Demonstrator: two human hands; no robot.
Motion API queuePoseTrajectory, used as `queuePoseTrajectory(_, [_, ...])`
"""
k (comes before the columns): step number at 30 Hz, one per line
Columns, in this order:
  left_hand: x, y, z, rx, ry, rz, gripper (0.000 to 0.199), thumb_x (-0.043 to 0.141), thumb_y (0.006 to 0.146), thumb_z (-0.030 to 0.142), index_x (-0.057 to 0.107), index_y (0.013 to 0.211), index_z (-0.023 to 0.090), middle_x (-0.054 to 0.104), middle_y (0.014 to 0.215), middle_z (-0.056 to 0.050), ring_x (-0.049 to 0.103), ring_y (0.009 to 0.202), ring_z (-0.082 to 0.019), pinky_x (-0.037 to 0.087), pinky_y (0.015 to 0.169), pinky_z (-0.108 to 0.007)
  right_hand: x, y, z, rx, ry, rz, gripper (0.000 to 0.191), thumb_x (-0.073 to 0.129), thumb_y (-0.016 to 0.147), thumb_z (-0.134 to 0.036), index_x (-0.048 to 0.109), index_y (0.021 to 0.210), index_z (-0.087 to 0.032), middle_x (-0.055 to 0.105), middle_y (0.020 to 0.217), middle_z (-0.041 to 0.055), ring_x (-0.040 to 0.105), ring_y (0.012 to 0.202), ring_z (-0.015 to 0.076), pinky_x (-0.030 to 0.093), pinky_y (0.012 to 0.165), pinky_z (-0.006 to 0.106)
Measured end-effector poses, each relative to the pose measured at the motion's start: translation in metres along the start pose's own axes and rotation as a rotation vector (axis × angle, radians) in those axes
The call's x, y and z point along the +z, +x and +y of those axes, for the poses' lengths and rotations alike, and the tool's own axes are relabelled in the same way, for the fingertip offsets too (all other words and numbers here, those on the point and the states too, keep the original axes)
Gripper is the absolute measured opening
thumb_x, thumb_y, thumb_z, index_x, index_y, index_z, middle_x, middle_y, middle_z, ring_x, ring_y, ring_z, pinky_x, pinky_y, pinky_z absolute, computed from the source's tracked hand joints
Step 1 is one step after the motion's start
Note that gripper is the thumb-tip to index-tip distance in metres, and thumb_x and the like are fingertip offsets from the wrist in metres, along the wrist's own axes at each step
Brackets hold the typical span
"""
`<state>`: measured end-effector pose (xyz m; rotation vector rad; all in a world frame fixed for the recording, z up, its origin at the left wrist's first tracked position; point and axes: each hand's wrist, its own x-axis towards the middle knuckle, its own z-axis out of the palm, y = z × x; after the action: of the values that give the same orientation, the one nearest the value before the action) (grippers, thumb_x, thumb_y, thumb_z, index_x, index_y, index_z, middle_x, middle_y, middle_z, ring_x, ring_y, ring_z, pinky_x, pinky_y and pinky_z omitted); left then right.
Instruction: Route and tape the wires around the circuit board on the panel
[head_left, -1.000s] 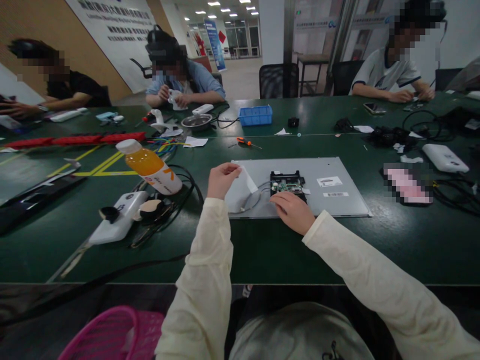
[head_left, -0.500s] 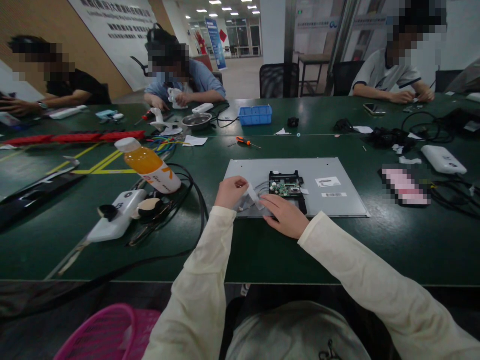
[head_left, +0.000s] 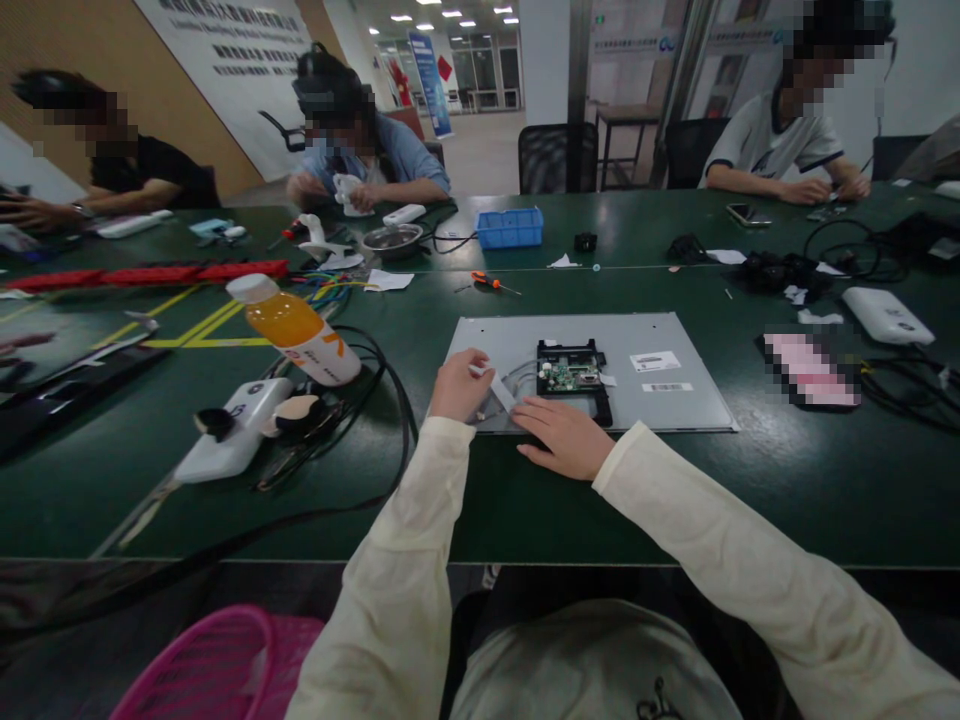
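Observation:
My left hand (head_left: 459, 388) pinches the upper end of a whitish strip of tape (head_left: 500, 386) between thumb and fingertips. The strip slants down to my right hand (head_left: 564, 438), which lies nearly flat with fingers stretched out and fingertips at the strip's lower end. Both hands are over the left front part of a grey metal panel (head_left: 641, 408), lying flat on the table. Grey cables (head_left: 519, 374) run under the strip towards a green circuit board (head_left: 568, 374), seated in a black frame (head_left: 598, 404) on the panel. My right hand partly covers the frame's front left corner.
To the left stand a tilted juice bottle (head_left: 300, 330), a white device (head_left: 234, 440) and black cables (head_left: 405, 420). Beyond the panel lie an orange screwdriver (head_left: 487, 282) and a blue basket (head_left: 510, 230). A pink phone (head_left: 810, 370) lies right. Several people sit across the table.
The strip's lower end now lies closer to the panel, and my right hand has shifted slightly left and flattened. My left hand keeps its pinch. Another person's hand appears at the far left edge.

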<state>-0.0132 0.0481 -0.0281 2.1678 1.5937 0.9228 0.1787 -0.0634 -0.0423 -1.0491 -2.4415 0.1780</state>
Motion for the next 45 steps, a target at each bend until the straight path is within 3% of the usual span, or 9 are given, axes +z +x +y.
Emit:
queuePoseTrajectory(4, [-0.008, -0.002, 0.015, 0.130, -0.027, 0.131, 0.017, 0.056, 0.074, 0.024, 0.057, 0.091, 0.019, 0.060, 0.089, -0.002, 0.059, 0.073, -0.012, 0.045, 0.068, -0.025, 0.000, 0.000, 0.000, 0.004, 0.011, 0.002, 0.044, 0.044, 0.091, -0.037, 0.050, 0.127, -0.013, 0.054, 0.130, 0.0133, 0.041, 0.128, 0.0228, 0.037, 0.104, 0.042])
queuePoseTrajectory(7, [-0.012, -0.005, 0.021, 0.171, -0.045, 0.014, 0.012, 0.053, 0.078, 0.026, 0.058, 0.087, 0.019, 0.061, 0.081, -0.001, 0.059, 0.075, -0.014, 0.044, 0.065, -0.024, 0.000, 0.000, 0.000, -0.006, 0.017, 0.010, 0.044, 0.045, 0.090, -0.036, 0.050, 0.127, -0.013, 0.054, 0.129, 0.0134, 0.042, 0.127, 0.0225, 0.038, 0.104, 0.041])
queuePoseTrajectory(12, [-0.008, -0.014, 0.015, 0.290, 0.052, -0.192, 0.016, 0.057, 0.076, 0.027, 0.058, 0.090, 0.019, 0.057, 0.087, -0.003, 0.057, 0.084, -0.017, 0.045, 0.078, -0.030, 0.002, 0.000, 0.000, -0.003, 0.022, 0.022, 0.042, 0.047, 0.089, -0.034, 0.051, 0.126, -0.014, 0.055, 0.128, 0.0137, 0.042, 0.127, 0.0227, 0.038, 0.104, 0.042])
queuePoseTrajectory(17, [0.001, -0.025, 0.011, 0.274, 0.124, -0.208, 0.021, 0.059, 0.074, 0.027, 0.053, 0.093, 0.018, 0.055, 0.093, -0.005, 0.055, 0.091, -0.021, 0.044, 0.084, -0.034, 0.003, 0.000, 0.001, -0.004, 0.022, 0.028, 0.043, 0.048, 0.089, -0.034, 0.051, 0.125, -0.012, 0.054, 0.129, 0.0140, 0.042, 0.127, 0.0233, 0.037, 0.105, 0.042])
queuePoseTrajectory(25, [0.011, -0.036, 0.014, 0.219, 0.206, -0.126, 0.020, 0.057, 0.075, 0.021, 0.051, 0.094, 0.019, 0.055, 0.097, -0.007, 0.054, 0.097, -0.024, 0.044, 0.087, -0.036, 0.003, 0.001, 0.000, 0.015, 0.011, 0.016, 0.044, 0.049, 0.088, -0.035, 0.051, 0.126, -0.012, 0.052, 0.132, 0.0139, 0.041, 0.128, 0.0242, 0.037, 0.106, 0.042])
queuePoseTrajectory(34, [0.013, -0.039, 0.015, 0.222, 0.273, -0.089, 0.009, 0.050, 0.081, 0.020, 0.051, 0.091, 0.021, 0.058, 0.095, -0.007, 0.055, 0.095, -0.023, 0.044, 0.085, -0.036, 0.004, 0.001, 0.001, -0.017, 0.022, -0.003, 0.042, 0.049, 0.088, -0.031, 0.051, 0.125, -0.012, 0.054, 0.130, 0.0150, 0.043, 0.127, 0.0239, 0.038, 0.104, 0.042])
queuePoseTrajectory(45, [0.015, -0.034, 0.014, 0.211, 0.272, -0.075, 0.016, 0.042, 0.080, 0.011, 0.054, 0.086, 0.020, 0.060, 0.091, -0.007, 0.056, 0.091, -0.022, 0.044, 0.083, -0.035, -0.001, 0.002, -0.002, -0.023, 0.038, 0.012, 0.035, 0.049, 0.089, -0.027, 0.054, 0.120, -0.013, 0.057, 0.125, 0.0147, 0.048, 0.122, 0.0227, 0.040, 0.102, 0.041])
